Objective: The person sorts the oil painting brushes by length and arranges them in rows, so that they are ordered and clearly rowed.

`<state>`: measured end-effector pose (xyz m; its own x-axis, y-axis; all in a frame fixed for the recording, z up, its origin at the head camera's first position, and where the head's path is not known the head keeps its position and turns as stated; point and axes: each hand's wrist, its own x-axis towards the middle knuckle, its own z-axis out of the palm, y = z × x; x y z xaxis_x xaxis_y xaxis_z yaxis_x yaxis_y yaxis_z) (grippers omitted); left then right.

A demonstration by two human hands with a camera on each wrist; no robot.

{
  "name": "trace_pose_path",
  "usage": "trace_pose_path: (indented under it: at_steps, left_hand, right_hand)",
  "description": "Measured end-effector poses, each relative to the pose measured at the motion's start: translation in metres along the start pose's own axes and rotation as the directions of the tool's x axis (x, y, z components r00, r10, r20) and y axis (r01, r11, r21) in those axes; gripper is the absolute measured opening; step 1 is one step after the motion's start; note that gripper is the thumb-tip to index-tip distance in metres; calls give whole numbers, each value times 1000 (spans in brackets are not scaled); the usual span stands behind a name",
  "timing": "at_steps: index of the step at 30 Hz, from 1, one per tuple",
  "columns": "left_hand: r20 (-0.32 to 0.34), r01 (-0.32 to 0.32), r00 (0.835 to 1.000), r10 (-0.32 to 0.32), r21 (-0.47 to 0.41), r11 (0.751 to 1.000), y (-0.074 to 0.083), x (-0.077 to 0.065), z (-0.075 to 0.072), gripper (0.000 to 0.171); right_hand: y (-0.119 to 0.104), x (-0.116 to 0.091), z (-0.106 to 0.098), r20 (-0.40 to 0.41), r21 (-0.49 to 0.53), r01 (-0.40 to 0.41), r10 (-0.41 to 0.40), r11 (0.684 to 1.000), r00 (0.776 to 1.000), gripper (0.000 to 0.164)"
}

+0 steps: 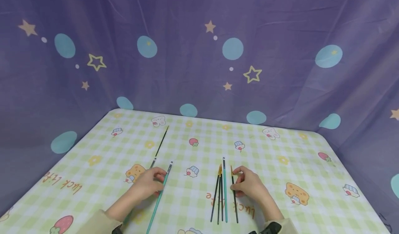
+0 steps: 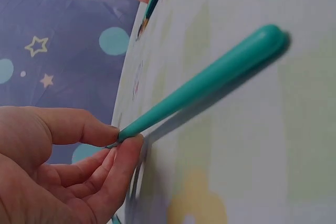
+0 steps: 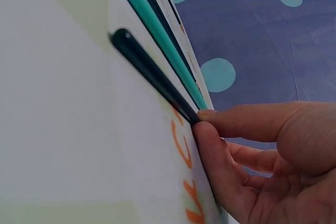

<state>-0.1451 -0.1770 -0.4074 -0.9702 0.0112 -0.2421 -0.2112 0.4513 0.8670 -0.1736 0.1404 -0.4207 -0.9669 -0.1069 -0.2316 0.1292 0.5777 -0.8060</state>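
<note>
Head view: left hand pinches a teal brush, right hand a dark brush, with four brushes at the right's nine o'clock seemingly already grouped and a thin brush at the left's one o'clock ungrouped.

There are five black brushes, four right of frame centre, one left; three teal brushes, two left, one right; two hands; one tablecloth; one curtain.
</note>
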Motion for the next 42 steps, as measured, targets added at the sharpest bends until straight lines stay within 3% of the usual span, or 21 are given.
trace_pose_path:
  at_steps: [7, 11, 15, 26, 42]
  left_hand:
    - [-1, 19, 1000, -19, 41, 999, -7, 0, -12, 41]
    - [-34, 5, 999, -2, 110, 994, -7, -1, -16, 42]
    - [-54, -9, 998, 18, 170, 985, -7, 0, -19, 41]
    - [-81, -5, 996, 24, 227, 974, -5, 4, -21, 40]
    - [-82, -50, 993, 88, 388, 920, 1, 3, -18, 37]
  right_hand:
    - [-1, -1, 0, 5, -3, -9, 9, 1000, 1000, 41]
    - [-2, -1, 0, -12, -6, -4, 4, 1000, 1000, 41]
    - [-1, -1, 0, -6, -8, -2, 2, 1000, 1000, 40]
    - [2, 2, 0, 6, -1, 13, -13, 1000, 1000, 41]
    - [1, 1, 1, -4, 3, 4, -4, 1000, 1000, 40]
